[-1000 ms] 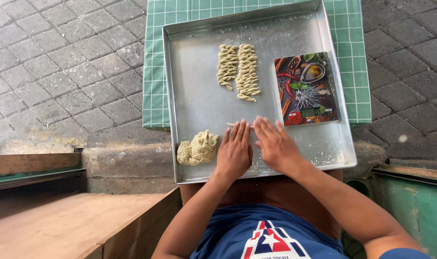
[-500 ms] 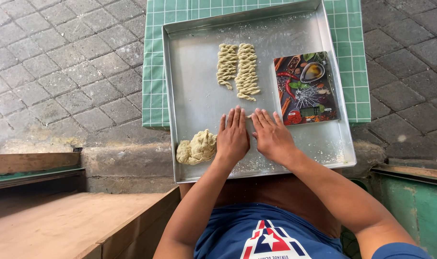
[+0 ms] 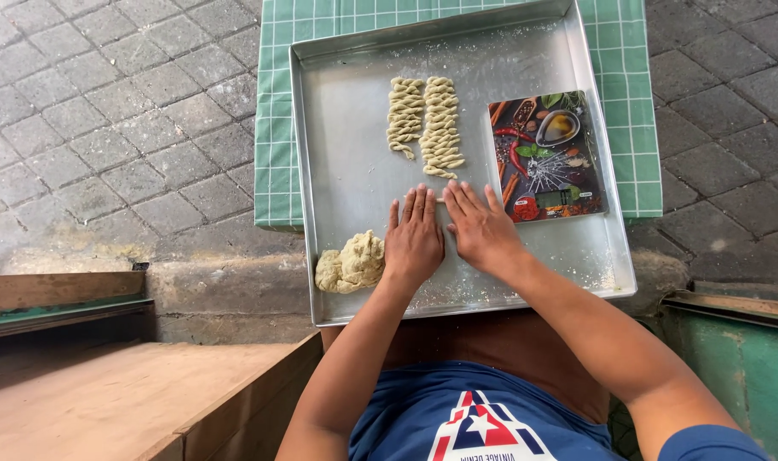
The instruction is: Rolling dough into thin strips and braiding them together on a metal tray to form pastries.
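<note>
A shallow metal tray (image 3: 346, 119) dusted with flour lies on a green checked mat (image 3: 274, 128). My left hand (image 3: 413, 239) and my right hand (image 3: 481, 229) lie flat side by side on the tray floor, palms down, pressing a thin strip of dough (image 3: 441, 201) that shows between the fingertips. Beyond the fingers lie two twisted dough ropes (image 3: 425, 122), side by side. A lump of pale dough (image 3: 350, 263) sits in the tray's near left corner, just left of my left hand.
A flat kitchen scale (image 3: 544, 155) with a colourful spice picture sits at the tray's right side. Grey paving stones (image 3: 107, 119) surround the mat. A wooden ledge (image 3: 107, 393) lies at the lower left, a green edge (image 3: 739, 367) at the lower right.
Both hands have slid forward across the tray, away from my body and toward the twisted ropes. The dough lump, ropes and scale have stayed where they were.
</note>
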